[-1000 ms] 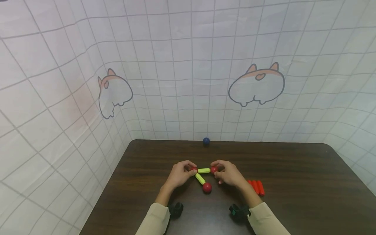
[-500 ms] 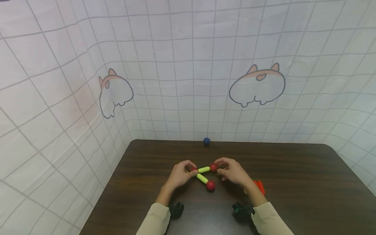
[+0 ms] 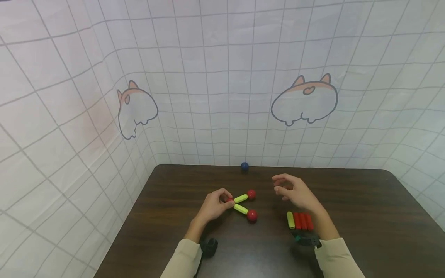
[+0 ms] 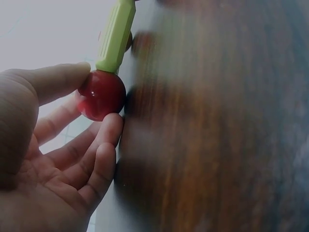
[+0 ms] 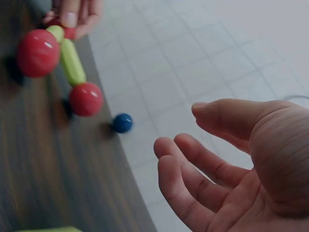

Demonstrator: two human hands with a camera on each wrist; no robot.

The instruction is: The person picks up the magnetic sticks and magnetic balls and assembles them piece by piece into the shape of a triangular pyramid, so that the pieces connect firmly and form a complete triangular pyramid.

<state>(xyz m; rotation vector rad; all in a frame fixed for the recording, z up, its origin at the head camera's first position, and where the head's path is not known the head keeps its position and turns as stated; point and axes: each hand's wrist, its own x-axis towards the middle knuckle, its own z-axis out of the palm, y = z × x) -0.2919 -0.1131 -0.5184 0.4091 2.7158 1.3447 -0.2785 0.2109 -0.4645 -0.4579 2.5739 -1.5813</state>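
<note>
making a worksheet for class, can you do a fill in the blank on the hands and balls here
The left hand holds a ball coloured ____.
The right hand holds ____.
Two yellow-green sticks link ____ red balls.
The lone ball near the far edge of the table is coloured ____.
Missing words: red; nothing; three; blue.

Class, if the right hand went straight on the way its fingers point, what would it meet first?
Probably the blue ball near the far edge of the table; depth is unclear, so the right hand might miss it.
</note>
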